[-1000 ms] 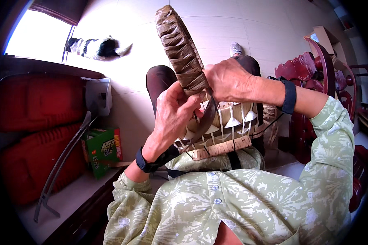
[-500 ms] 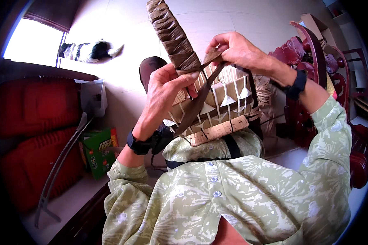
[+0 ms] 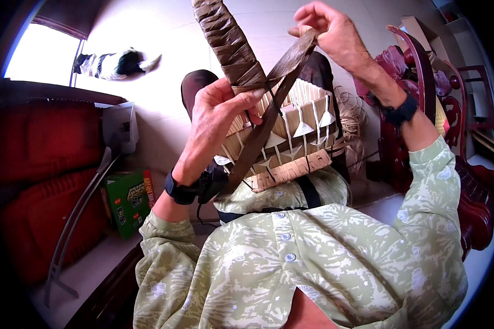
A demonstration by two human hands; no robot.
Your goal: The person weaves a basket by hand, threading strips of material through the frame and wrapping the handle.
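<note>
A woven straw basket with white cord ties and a braided rim rests on my lap. From it a thick handle, wound in overlapping brown strip, rises to the upper left. My left hand is closed round the lower end of that handle, its thumb pressed on the wrapping. Up and to the right, my right hand pinches a brown flat strip, drawn taut from the handle's base. Another length of brown strip hangs diagonally across the basket toward my left wrist.
A bundle of pale straw strands lies right of the basket. Carved dark-red wooden furniture stands at the right. Red containers, a green box and a curved grey frame are at left. A black-and-white animal lies on the floor.
My right hand has moved up and right, away from the handle, pulling the brown strip out with it. My left hand keeps its hold on the handle, which has shifted slightly left.
</note>
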